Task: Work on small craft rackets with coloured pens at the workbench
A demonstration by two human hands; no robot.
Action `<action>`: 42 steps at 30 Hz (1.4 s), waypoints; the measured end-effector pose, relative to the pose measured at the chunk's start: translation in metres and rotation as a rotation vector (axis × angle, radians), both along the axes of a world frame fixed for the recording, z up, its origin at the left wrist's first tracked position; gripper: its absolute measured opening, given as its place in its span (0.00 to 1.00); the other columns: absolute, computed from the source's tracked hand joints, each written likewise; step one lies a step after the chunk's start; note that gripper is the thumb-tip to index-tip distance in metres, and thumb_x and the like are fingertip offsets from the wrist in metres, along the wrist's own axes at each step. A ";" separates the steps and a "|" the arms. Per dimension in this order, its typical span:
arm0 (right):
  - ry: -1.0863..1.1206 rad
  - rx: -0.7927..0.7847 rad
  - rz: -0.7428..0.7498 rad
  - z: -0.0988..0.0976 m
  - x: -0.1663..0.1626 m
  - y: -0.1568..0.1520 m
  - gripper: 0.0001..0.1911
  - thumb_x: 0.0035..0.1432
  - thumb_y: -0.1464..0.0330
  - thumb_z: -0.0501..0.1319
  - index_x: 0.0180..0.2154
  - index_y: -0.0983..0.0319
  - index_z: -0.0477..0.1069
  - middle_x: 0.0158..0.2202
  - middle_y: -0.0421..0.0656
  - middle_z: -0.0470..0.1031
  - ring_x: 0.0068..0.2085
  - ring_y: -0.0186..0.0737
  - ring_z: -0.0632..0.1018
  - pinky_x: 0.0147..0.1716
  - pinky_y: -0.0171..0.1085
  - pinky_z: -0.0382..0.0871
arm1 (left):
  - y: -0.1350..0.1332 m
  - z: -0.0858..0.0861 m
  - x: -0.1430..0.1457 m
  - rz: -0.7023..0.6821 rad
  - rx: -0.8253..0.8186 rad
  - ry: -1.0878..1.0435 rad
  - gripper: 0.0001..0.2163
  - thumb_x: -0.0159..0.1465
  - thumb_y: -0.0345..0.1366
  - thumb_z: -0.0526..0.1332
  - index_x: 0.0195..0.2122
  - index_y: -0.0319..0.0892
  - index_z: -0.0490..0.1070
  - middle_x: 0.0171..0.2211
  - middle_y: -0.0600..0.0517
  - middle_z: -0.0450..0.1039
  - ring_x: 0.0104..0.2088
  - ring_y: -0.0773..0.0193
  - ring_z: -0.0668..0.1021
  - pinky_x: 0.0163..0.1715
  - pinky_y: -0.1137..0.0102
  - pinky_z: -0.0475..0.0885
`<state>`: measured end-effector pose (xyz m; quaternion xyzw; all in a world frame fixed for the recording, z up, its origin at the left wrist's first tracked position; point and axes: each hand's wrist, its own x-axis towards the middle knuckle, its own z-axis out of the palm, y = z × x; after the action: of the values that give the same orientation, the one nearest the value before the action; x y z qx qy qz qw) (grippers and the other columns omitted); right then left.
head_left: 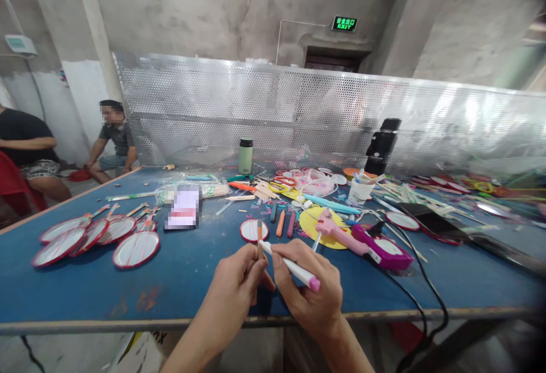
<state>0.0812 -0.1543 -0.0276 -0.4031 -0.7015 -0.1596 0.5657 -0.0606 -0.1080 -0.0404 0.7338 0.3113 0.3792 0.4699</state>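
Observation:
My left hand (239, 282) is closed around a thin wooden stick (260, 235) that carries a small round white fan with a red rim (253, 229). My right hand (309, 290) grips a white marker with a pink end (294, 268), its tip touching the stick near the left fingers. Both hands hover over the near edge of the blue table (191, 282).
Several finished red-rimmed fans (98, 236) lie at the left. A pink glue gun (362, 242) with a black cord (422, 293) lies right of my hands. Crayons, sticks, a white cup (359, 191), a green bottle (245, 156) and a phone (435, 222) lie farther back. Two people sit at far left.

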 end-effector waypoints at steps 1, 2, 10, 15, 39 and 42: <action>0.003 0.001 -0.004 0.000 0.000 0.000 0.06 0.60 0.76 0.59 0.36 0.62 0.74 0.26 0.39 0.76 0.25 0.30 0.75 0.26 0.30 0.68 | 0.000 0.000 0.000 0.002 0.002 0.002 0.16 0.69 0.46 0.53 0.29 0.42 0.66 0.21 0.56 0.69 0.20 0.69 0.66 0.23 0.74 0.58; 0.011 0.003 -0.013 0.000 0.000 0.000 0.06 0.60 0.76 0.59 0.36 0.61 0.74 0.26 0.39 0.76 0.25 0.30 0.75 0.26 0.30 0.68 | 0.000 0.000 0.000 0.005 0.003 0.004 0.16 0.69 0.46 0.53 0.29 0.42 0.66 0.21 0.56 0.69 0.20 0.68 0.66 0.23 0.74 0.58; 0.011 0.009 -0.021 -0.001 0.000 -0.001 0.07 0.60 0.76 0.58 0.36 0.61 0.74 0.26 0.39 0.76 0.25 0.31 0.74 0.26 0.31 0.68 | 0.000 -0.002 -0.001 0.002 0.012 0.007 0.16 0.69 0.46 0.53 0.29 0.42 0.66 0.21 0.56 0.69 0.20 0.69 0.67 0.23 0.74 0.59; 0.007 0.000 -0.029 -0.001 0.000 0.000 0.07 0.60 0.76 0.58 0.35 0.62 0.74 0.26 0.39 0.76 0.24 0.30 0.74 0.26 0.31 0.68 | -0.001 -0.001 0.000 0.002 0.008 0.007 0.16 0.69 0.46 0.53 0.29 0.42 0.66 0.21 0.56 0.70 0.20 0.69 0.67 0.23 0.74 0.59; 0.009 0.032 -0.046 -0.003 0.000 0.000 0.06 0.60 0.76 0.59 0.35 0.62 0.73 0.25 0.39 0.75 0.24 0.31 0.73 0.26 0.31 0.67 | -0.001 -0.001 0.000 -0.008 -0.001 -0.004 0.15 0.69 0.45 0.53 0.29 0.42 0.65 0.21 0.57 0.68 0.20 0.69 0.66 0.23 0.74 0.58; -0.018 0.021 0.002 -0.002 0.000 0.000 0.07 0.60 0.77 0.59 0.37 0.62 0.73 0.27 0.40 0.76 0.26 0.31 0.75 0.27 0.31 0.68 | 0.000 -0.001 0.000 -0.009 -0.003 -0.004 0.16 0.70 0.46 0.53 0.29 0.42 0.65 0.20 0.57 0.66 0.20 0.69 0.65 0.22 0.74 0.58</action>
<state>0.0811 -0.1546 -0.0299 -0.3949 -0.7054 -0.1699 0.5636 -0.0608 -0.1077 -0.0414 0.7337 0.3075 0.3782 0.4734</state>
